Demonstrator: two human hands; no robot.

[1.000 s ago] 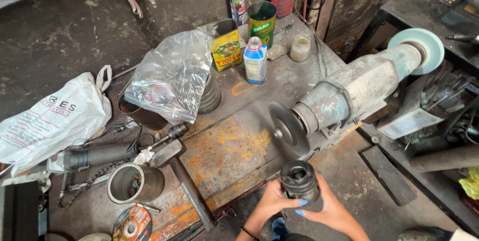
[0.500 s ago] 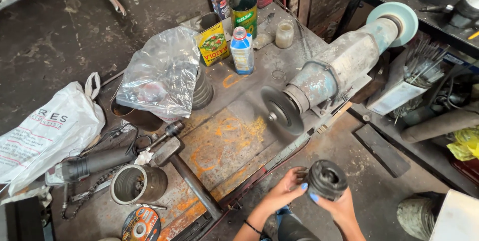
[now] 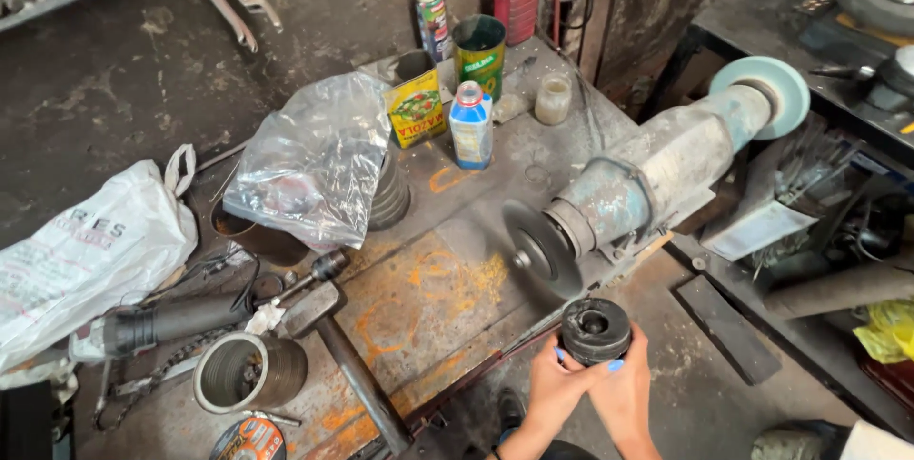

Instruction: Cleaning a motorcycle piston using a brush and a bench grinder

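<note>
Leftmost, a white plastic bag (image 3: 81,255) slumps at the edge of the rusty metal workbench (image 3: 419,298), with a black power tool (image 3: 176,319) lying just in front of it and a short ribbed metal sleeve (image 3: 249,371) standing open-end-up nearer the camera. Beside those, a hammer (image 3: 338,346) lies across the orange-stained top, and behind it a clear plastic bag (image 3: 319,155) drapes over a dark round part. Further along the back stand a yellow tin (image 3: 416,108), a spray can (image 3: 431,17), a green can (image 3: 479,55), a small blue-and-white bottle (image 3: 471,127) and a cloudy jar (image 3: 553,98). Right of centre, a bench grinder (image 3: 657,170) sits at the table's edge, its dark disc facing the camera and a pale wheel at the far end. Just below that disc, off the bench, the left hand (image 3: 557,384) and right hand (image 3: 624,393) wrap their fingers around a dark grooved piston (image 3: 595,330), holding it upright from below, clear of the disc.
</note>
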